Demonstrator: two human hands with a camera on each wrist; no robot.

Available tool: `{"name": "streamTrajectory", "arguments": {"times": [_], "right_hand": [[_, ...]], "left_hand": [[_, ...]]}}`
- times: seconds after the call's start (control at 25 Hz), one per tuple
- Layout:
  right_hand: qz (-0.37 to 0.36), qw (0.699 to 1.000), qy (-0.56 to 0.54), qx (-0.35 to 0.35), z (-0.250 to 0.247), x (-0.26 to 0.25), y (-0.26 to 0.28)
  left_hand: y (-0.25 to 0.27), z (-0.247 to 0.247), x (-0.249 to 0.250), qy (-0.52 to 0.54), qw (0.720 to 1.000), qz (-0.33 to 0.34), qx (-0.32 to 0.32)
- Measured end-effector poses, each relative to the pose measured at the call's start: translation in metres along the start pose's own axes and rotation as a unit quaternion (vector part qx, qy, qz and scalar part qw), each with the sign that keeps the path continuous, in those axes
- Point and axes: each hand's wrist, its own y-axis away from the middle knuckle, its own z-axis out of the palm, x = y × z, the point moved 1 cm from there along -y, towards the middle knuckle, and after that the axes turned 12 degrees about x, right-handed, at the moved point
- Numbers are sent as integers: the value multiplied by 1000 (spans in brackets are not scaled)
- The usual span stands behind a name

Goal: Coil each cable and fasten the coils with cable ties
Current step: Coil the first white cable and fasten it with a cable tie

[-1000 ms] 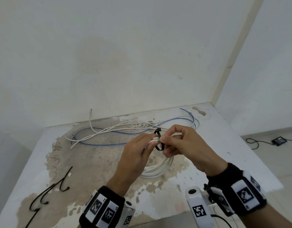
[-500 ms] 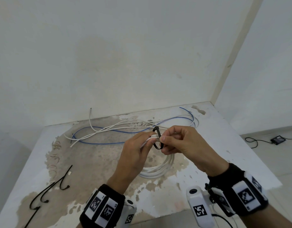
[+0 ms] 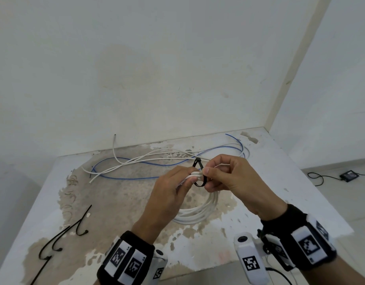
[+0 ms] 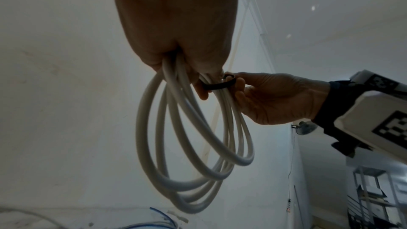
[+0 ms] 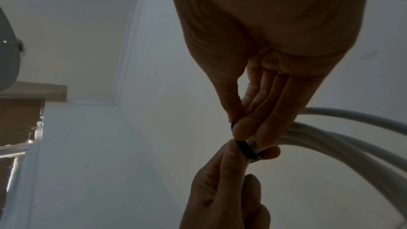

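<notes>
A coiled white cable hangs from my left hand, which grips the bundled strands at the top of the coil. A black cable tie is looped around that bundle beside my left fingers. My right hand pinches the tie between thumb and fingers, its head sticking up above the cable. In the right wrist view the tie's band wraps the white strands between both hands. The coil's lower loops hang free above the table.
Loose white cable and blue cable lie tangled at the back of the worn table. Several black cable ties lie at the front left. A black adapter with cord sits on the floor to the right.
Both hands stayed together on the coil and drifted slightly up and back. The right hand's pinch on the tie is the same; the tie loop looks about as wide.
</notes>
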Motion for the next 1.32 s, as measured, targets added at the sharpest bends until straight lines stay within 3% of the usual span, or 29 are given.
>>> {"name": "streamTrajectory", "arguments": {"times": [0.36, 0.8, 1.04, 1.2, 1.32], "right_hand": [[1, 997, 17, -77, -8, -6, -3], [-94, 994, 51, -19, -5, 1, -5], [-148, 987, 60, 17, -2, 10, -1], [-196, 977, 76, 42, -4, 18, -3], [-273, 954, 113, 59, -6, 20, 1]], "left_hand": [[-2, -3, 5, -11, 997, 48, -56], [-4, -1, 9, -15, 995, 52, -78], [-6, -2, 11, -4, 998, 20, -66], [-8, 0, 14, 4, 998, -6, -68], [-8, 1, 15, 10, 997, -28, -74]]}}
